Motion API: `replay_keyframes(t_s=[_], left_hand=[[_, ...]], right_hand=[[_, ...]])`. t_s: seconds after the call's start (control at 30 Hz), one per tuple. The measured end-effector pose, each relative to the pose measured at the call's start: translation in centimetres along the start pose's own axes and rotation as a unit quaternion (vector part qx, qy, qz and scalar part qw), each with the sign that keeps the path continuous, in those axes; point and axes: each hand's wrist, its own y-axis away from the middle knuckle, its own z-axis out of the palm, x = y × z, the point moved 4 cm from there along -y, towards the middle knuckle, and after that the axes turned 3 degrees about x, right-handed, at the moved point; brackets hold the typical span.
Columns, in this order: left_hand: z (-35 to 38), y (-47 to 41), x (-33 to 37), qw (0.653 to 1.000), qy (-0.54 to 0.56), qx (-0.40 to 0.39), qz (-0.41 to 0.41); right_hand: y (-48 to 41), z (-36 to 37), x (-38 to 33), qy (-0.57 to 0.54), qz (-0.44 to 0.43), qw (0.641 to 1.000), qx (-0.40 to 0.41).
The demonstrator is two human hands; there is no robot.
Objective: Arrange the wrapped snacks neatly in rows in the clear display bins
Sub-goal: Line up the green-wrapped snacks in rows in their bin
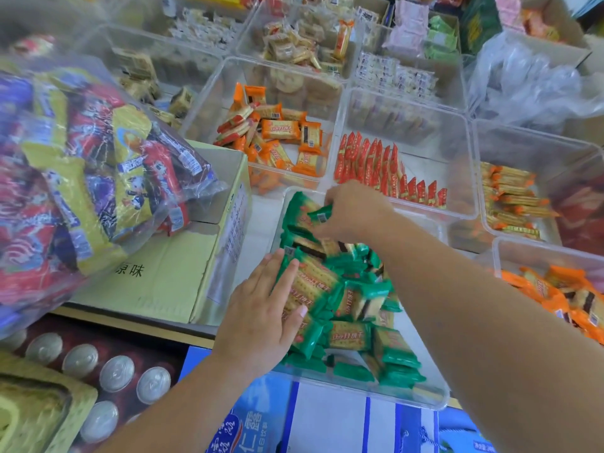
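A clear display bin (421,398) in front of me holds a loose heap of green-wrapped cracker snacks (353,322). My left hand (261,318) lies flat with straight fingers on the snacks along the bin's left side. At the bin's far end, my right hand (351,209) curls its fingers round a green snack packet (322,214). Beyond it, another clear bin (464,204) holds red-orange packets (376,165) standing in a neat row.
More clear bins surround this one: loose orange packets (277,135) behind left, stacked yellow-orange bars (510,197) at right, orange snacks (562,299) at near right. A big bag of mixed snacks (81,165) rests on a cardboard box (183,273) at left. Cans (117,374) stand below.
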Motion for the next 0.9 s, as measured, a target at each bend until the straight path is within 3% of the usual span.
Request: replay_keyframes(t_s=[0.07,0.17,0.27,0.43,0.53,0.67,0.73,0.8,0.83,0.9], left_hand=[[0.0,0.0,0.0,1.000,0.003,-0.003,-0.003],[0.0,0.0,-0.1,1.000,0.003,-0.004,-0.006],[0.0,-0.1,-0.1,1.000,0.007,0.000,-0.005],[0.0,0.0,0.0,1.000,0.001,-0.009,-0.007],[0.0,0.0,0.0,1.000,-0.013,-0.013,-0.010],[-0.2,0.0,0.0,1.000,-0.017,-0.020,-0.015],[-0.3,0.0,0.1,1.000,-0.018,-0.019,-0.016],[-0.4,0.0,0.2,1.000,-0.010,-0.017,-0.021],[-0.4,0.0,0.2,1.000,-0.012,-0.017,-0.021],[-0.5,-0.1,0.3,0.999,-0.023,-0.020,-0.019]], right_hand=[[-1.2,0.5,-0.7,0.015,0.002,1.000,-0.011],[-1.7,1.2,-1.2,-0.030,0.006,0.999,0.043],[-0.7,2.4,-0.8,-0.107,0.007,0.989,0.098],[3.0,4.3,0.6,-0.210,-0.028,0.970,0.118],[4.8,4.9,2.5,-0.250,-0.019,0.958,0.138],[7.2,5.2,8.0,-0.239,0.045,0.944,0.225],[8.3,7.3,9.8,-0.184,0.053,0.975,0.112],[9.6,10.5,9.8,-0.087,-0.009,0.995,-0.050],[9.9,11.8,9.5,-0.061,-0.030,0.995,-0.079],[9.7,13.0,9.1,-0.057,-0.015,0.997,-0.048]])
